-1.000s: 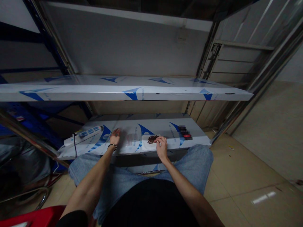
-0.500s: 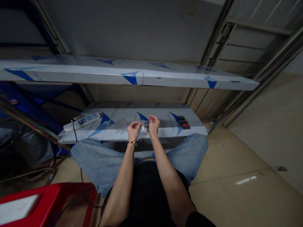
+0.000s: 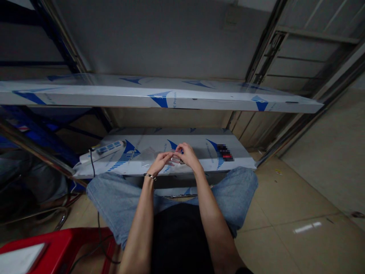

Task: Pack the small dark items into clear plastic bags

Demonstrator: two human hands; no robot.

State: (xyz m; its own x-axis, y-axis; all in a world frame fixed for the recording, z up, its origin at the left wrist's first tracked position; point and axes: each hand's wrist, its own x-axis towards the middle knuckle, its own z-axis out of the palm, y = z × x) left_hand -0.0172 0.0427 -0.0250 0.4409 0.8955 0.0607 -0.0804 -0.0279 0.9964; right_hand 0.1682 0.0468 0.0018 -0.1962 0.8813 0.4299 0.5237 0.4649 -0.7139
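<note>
Now both hands meet over the lower shelf (image 3: 199, 152): left hand (image 3: 160, 163) and right hand (image 3: 188, 156) pinch a small clear bag (image 3: 176, 159), power strip (image 3: 102, 149) at nine o'clock.

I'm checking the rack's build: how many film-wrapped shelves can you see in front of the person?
2. The upper shelf spans the frame above the hands. The lower shelf sits by the knees, carrying a power strip at its left end. Others may lie out of frame.
</note>
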